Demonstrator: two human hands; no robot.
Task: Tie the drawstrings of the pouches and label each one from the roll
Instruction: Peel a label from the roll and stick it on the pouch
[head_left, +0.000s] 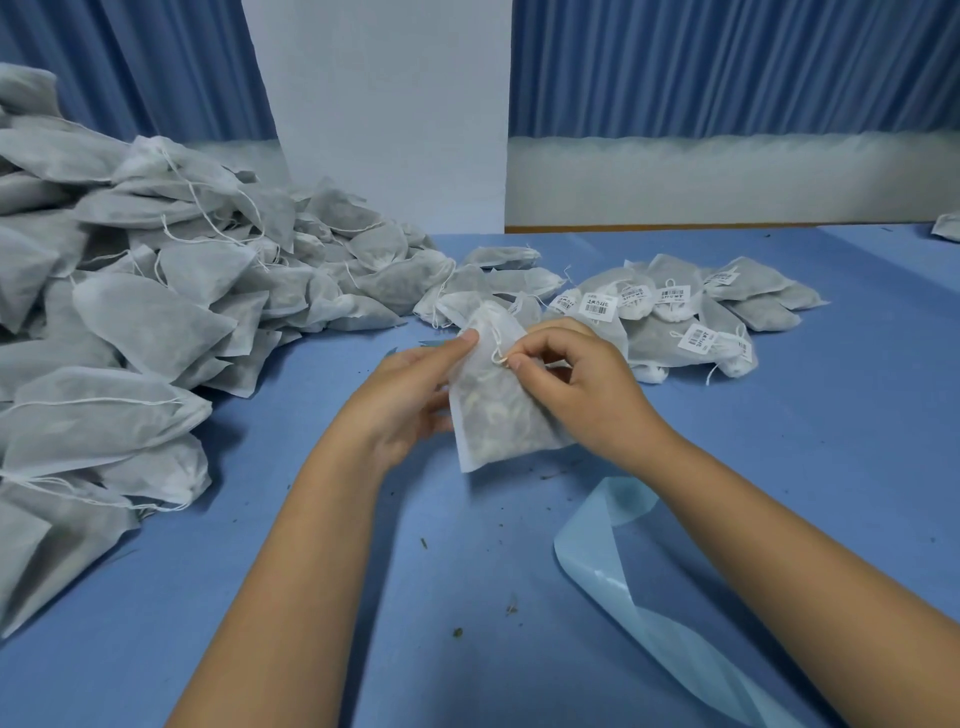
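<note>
Blue label liner (618, 566) trailing nearest me on table (857, 415). Mid-table, am holding pouch (498, 415): left hand (410, 395) gripping upper left edge, thumb on front; right hand (576, 379) pinching drawstring (497, 349) at neck. Judging pouch light, limp, thin fabric, loose fill shifting; string fine, likely slipping, so am taking hold at neck, not body. Beyond: labelled pouches (675, 322) lying right, unlabelled heap (130, 312) lying left.
</note>
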